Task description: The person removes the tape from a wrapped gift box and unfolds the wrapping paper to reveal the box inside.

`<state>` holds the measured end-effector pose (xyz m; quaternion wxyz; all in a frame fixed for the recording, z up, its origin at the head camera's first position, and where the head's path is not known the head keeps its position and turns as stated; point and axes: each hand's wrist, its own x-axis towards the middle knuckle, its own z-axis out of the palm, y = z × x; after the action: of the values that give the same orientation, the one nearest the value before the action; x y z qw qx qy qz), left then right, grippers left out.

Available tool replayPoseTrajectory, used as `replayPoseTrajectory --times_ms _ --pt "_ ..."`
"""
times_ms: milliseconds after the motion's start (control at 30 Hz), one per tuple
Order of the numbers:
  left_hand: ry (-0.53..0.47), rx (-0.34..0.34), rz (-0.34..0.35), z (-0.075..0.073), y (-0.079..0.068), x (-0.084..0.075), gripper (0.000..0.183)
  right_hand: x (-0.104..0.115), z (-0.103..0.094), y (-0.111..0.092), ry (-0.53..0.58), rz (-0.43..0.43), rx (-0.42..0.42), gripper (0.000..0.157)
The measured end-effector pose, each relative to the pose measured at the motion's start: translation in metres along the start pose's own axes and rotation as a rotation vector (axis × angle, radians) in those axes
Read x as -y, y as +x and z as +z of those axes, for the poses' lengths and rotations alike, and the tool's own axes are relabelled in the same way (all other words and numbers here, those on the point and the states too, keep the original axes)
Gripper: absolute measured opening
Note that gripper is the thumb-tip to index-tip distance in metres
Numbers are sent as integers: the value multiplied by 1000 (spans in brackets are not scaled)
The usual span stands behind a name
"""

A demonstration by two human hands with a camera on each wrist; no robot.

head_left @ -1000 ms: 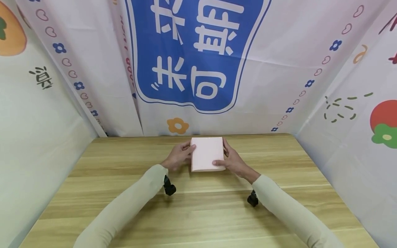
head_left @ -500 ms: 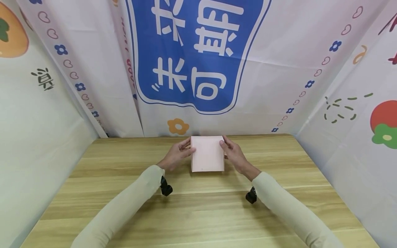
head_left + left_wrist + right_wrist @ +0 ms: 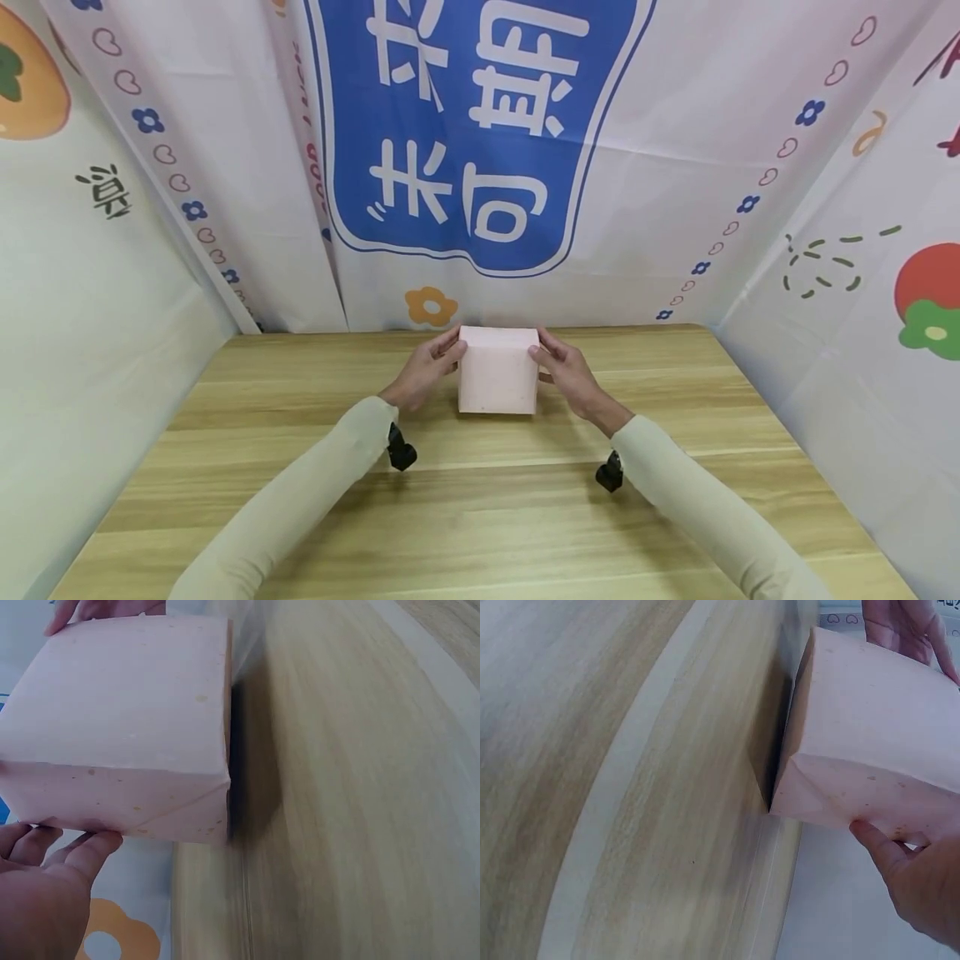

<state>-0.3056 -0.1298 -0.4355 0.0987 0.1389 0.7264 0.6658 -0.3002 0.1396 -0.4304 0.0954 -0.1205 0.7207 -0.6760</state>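
A pale pink box [image 3: 498,379], its paper sides flecked with small gold-brown spots in the wrist views, is held between both hands near the back of the table. The left hand [image 3: 426,368] grips its left side, thumb at the upper left corner and fingers along the side. On the opposite side the right hand [image 3: 572,377] mirrors this, its thumb at the upper right corner. The left wrist view shows the box's lower edge [image 3: 228,735] close over the wood, with a dark shadow beside it. The far side of the box is hidden.
The wooden table [image 3: 480,508] runs back to a white printed curtain [image 3: 645,250] right behind the box. White cloth walls, like the one with a tomato print [image 3: 933,287], stand at both sides. A small black camera [image 3: 401,450] sits under the left sleeve.
The right thumb has moved from the box's lower right corner to its upper right. The box has tilted, so a strip of its top face now shows. The left thumb sits slightly higher.
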Motion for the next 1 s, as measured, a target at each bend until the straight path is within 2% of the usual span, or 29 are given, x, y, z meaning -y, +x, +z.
replayPoseTrajectory --times_ms 67,267,367,533,667,833,1000 --pt "7 6 10 -1 0 -1 72 0 -1 0 -15 -9 13 68" --pt "125 42 78 -7 -4 -2 70 -2 -6 -2 -95 -75 67 73" --pt "151 51 101 -9 -3 -1 70 -2 -8 -1 -145 -109 103 77" --pt "174 71 131 -14 -4 -1 71 1 -11 -1 -169 -96 141 79" --pt "237 58 150 -15 -10 -7 74 2 -13 -1 -158 -91 147 78" --pt "304 13 169 -12 -14 -12 78 2 -17 -1 -156 -103 181 85" --pt "337 10 204 -13 -15 -8 79 2 -19 -2 -152 -86 226 87"
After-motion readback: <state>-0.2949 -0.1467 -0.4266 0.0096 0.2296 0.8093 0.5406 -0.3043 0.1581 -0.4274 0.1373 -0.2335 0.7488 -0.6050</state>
